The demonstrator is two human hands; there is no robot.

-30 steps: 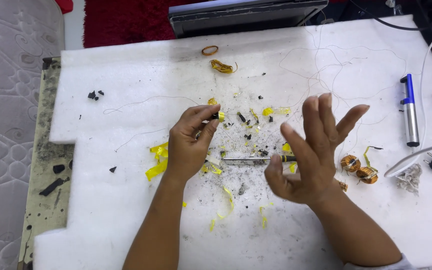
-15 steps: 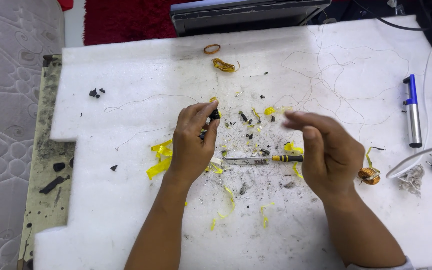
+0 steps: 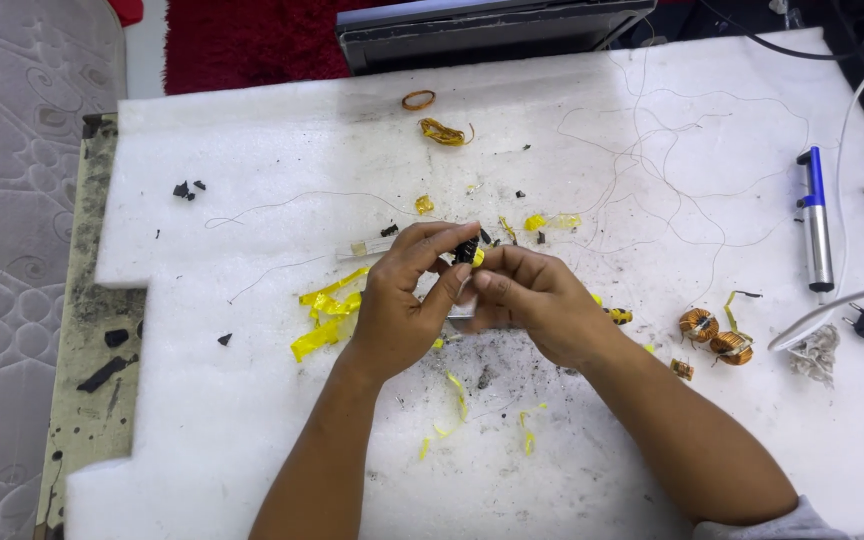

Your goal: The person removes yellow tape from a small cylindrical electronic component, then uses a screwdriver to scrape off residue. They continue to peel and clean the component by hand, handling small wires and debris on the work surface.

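Our right hand (image 3: 537,300), which a second ago was raised with its fingers spread open over the bench (image 3: 252,430), has come in to meet our left hand (image 3: 402,300). Both now pinch the same small black component with a scrap of yellow tape (image 3: 469,252), held just above the foam sheet (image 3: 652,450) at its middle, so we judge the piece is now being worked with two hands rather than merely held. The fingers of both hands are closed on it. Left of the component lie yellow tape strips (image 3: 327,315); right of it sit two copper-wound toroid coils (image 3: 714,335), and farther right a blue-and-silver desoldering pump (image 3: 816,225). Thin loose wire (image 3: 672,150) trails beyond it. A red rug (image 3: 242,40) lies past the bench.
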